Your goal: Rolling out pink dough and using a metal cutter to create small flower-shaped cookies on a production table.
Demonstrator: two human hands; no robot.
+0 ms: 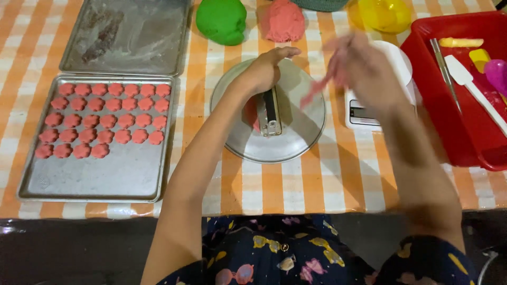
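Note:
My left hand [265, 68] rests on a round metal plate [301, 134], gripping the top of a metal cutter tool [272, 113] that stands over a bit of pink dough. My right hand [359, 66] is blurred, raised above the plate's right side, and holds a thin strip of pink dough [316, 91]. To the left, a metal baking tray [100, 177] carries several rows of small pink flower-shaped dough pieces [105, 121].
A second, floured tray [127, 34] lies behind the first. A green dough ball [222, 20] and a pink dough ball [284, 20] sit at the back, beside a yellow bowl [384, 15]. A white kitchen scale [364, 113] and a red bin [465, 142] of utensils stand right.

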